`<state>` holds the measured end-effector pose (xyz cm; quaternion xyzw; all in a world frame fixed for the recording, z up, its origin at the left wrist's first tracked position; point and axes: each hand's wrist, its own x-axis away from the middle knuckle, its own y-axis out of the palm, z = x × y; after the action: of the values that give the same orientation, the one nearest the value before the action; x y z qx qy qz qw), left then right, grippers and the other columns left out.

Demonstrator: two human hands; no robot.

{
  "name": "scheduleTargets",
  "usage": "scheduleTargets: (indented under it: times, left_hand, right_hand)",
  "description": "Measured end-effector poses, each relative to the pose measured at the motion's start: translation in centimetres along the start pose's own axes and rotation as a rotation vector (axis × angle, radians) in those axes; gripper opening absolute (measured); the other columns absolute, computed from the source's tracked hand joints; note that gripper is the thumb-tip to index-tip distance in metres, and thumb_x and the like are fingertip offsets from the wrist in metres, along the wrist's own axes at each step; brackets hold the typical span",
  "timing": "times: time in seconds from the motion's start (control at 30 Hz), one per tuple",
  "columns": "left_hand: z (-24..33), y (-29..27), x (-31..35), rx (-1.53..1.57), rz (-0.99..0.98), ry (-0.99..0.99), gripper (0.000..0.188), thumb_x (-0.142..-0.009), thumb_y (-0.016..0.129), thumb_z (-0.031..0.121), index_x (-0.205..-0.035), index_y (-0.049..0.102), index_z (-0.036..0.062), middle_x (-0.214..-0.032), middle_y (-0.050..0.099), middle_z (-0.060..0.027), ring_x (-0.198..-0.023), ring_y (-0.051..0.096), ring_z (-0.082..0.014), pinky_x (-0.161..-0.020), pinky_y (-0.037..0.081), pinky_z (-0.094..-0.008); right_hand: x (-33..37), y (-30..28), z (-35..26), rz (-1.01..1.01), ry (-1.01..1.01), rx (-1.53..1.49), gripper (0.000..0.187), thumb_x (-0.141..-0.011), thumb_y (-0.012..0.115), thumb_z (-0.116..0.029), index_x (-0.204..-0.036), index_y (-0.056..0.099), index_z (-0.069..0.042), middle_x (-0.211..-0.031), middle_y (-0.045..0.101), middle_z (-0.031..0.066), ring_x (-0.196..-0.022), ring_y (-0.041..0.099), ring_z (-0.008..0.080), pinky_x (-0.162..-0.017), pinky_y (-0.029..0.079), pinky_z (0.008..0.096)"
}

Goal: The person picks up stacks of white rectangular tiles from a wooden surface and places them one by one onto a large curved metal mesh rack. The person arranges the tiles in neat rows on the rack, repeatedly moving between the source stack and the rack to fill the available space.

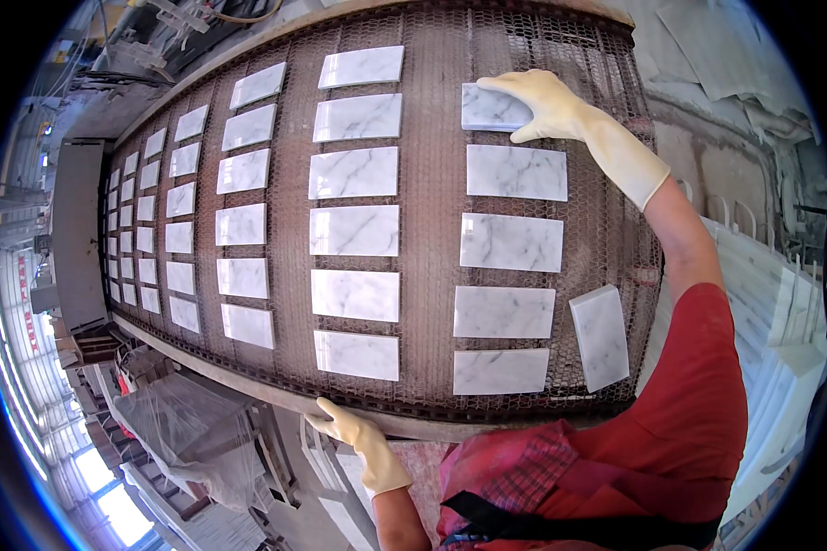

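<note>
My right hand (549, 103), in a cream rubber glove, reaches over the far part of a mesh conveyor belt (432, 184). Its fingers and thumb span a white, grey-veined marble tile (494, 105) and close on its edges; a second edge shows along the tile's near side, perhaps another piece beneath. Nearer me in the same row lie a tile (516, 173) and several others. One tile (601, 338) sits askew at the right, apart from the row. My left hand (351, 433), gloved too, is at the conveyor's near rail (413, 428), fingers extended, holding nothing.
Further rows of marble tiles (354, 230) run left along the belt toward a grey machine housing (78, 230). Below the rail stands a stack under clear plastic sheeting (188, 427). White slabs (753, 303) are at the right, beyond my right arm.
</note>
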<state>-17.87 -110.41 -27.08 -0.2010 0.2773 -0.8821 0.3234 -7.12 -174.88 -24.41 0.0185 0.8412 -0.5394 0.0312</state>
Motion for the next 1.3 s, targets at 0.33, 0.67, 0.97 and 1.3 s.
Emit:
scheduleTargets:
  times: [0.33, 0.67, 0.97, 1.3]
  left_hand:
    - [0.2, 0.4, 0.5, -0.026, 0.030, 0.012, 0.089, -0.111, 0.057, 0.052, -0.175, 0.021, 0.0026, -0.176, 0.032, -0.0239, -0.154, 0.045, -0.0371, -0.129, 0.036, -0.0461]
    - [-0.3, -0.1, 1.1, 0.057, -0.036, 0.020, 0.096, -0.111, 0.059, 0.053, -0.176, 0.013, -0.0010, -0.178, 0.027, -0.0260, -0.154, 0.043, -0.0369, -0.129, 0.036, -0.0460]
    - [0.7, -0.2, 2.6, -0.023, -0.004, 0.059, 0.094, -0.111, 0.060, 0.051, -0.174, 0.018, -0.0047, -0.177, 0.027, -0.0278, -0.156, 0.041, -0.0388, -0.132, 0.033, -0.0464]
    - [0.3, 0.2, 2.7, -0.022, 0.017, -0.004, 0.093, -0.109, 0.060, 0.051, -0.175, 0.019, 0.0002, -0.180, 0.023, -0.0272, -0.161, 0.036, -0.0419, -0.134, 0.030, -0.0490]
  right_hand:
    - [-5.2, -1.9, 6.0, 0.097, -0.006, 0.190, 0.097, -0.072, 0.096, -0.023, -0.161, 0.055, -0.017, -0.142, 0.070, 0.0138, -0.127, 0.067, 0.0391, -0.113, 0.053, 0.0475]
    - [-5.8, -1.0, 6.4, 0.071, 0.026, 0.108, 0.087, -0.077, 0.090, -0.004, -0.157, 0.057, -0.015, -0.148, 0.067, 0.0127, -0.134, 0.065, 0.0370, -0.116, 0.053, 0.0442]
    - [3.0, -1.6, 3.8, 0.317, 0.106, 0.197, 0.070, -0.095, 0.080, -0.021, -0.160, 0.054, -0.020, -0.157, 0.064, 0.0120, -0.141, 0.061, 0.0371, -0.120, 0.050, 0.0477]
    - [26.0, -0.7, -11.3, 0.334, 0.536, -0.100, 0.078, -0.095, 0.083, -0.021, -0.165, 0.050, -0.014, -0.165, 0.056, 0.0168, -0.152, 0.053, 0.0356, -0.128, 0.041, 0.0440]
